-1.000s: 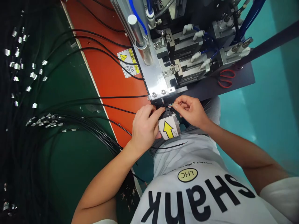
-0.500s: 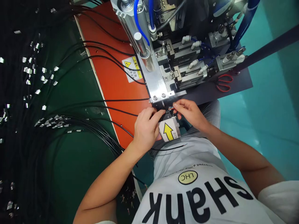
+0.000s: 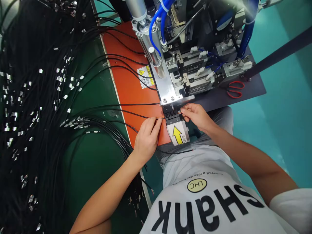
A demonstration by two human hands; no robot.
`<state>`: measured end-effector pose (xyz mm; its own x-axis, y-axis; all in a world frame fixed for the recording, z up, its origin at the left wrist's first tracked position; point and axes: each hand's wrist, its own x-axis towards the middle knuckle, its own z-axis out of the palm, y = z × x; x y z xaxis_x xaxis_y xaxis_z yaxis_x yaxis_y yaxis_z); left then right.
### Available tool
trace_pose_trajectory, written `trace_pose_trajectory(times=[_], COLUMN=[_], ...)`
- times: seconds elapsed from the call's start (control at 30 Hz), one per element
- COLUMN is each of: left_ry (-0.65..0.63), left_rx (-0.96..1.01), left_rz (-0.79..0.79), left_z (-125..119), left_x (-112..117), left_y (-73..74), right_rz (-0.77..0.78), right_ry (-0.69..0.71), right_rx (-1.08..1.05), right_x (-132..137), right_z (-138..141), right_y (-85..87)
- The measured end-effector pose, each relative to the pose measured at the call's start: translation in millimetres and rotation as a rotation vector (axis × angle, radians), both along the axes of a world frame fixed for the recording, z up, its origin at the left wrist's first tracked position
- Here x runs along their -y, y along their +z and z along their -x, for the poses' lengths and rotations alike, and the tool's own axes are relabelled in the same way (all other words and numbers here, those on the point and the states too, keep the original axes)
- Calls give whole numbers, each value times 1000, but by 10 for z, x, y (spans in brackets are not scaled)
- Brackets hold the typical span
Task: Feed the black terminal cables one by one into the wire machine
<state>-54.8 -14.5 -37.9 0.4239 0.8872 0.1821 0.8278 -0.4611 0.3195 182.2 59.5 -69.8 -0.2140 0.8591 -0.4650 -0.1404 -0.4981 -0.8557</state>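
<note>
A black cable runs across the machine's front fixture. My left hand pinches the cable left of the fixture, over the orange plate. On the fixture's other side, my right hand pinches the thin coloured wires at the cable's end. Just below the cable sits a block with a yellow arrow label. Another cable lies nearer my body, its end free.
Behind the hands stands a machine with a metal arm and blue air tubes. Red-handled scissors lie at the right. Bundled cables with silvery ends spread over the green table.
My left hand has slid left along the cable, off the fixture, uncovering the fixture and the cable on it. My right hand keeps its pinch. The camera view has shifted a little.
</note>
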Motion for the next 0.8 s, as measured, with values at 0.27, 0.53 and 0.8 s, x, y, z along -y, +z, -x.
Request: trace_pose_trajectory(times=[0.27, 0.53, 0.8], left_ry=[42, 64, 125], left_rx=[-55, -82, -72], left_rz=[-27, 2, 29], left_z=[-41, -38, -104], left_x=[85, 22, -287], left_y=[-62, -6, 151], right_rz=[-32, -11, -137], right_ry=[25, -119, -127], right_rx=[65, 140, 202], right_x=[72, 360, 483], right_z=[-59, -363, -383], right_y=[18, 10, 303])
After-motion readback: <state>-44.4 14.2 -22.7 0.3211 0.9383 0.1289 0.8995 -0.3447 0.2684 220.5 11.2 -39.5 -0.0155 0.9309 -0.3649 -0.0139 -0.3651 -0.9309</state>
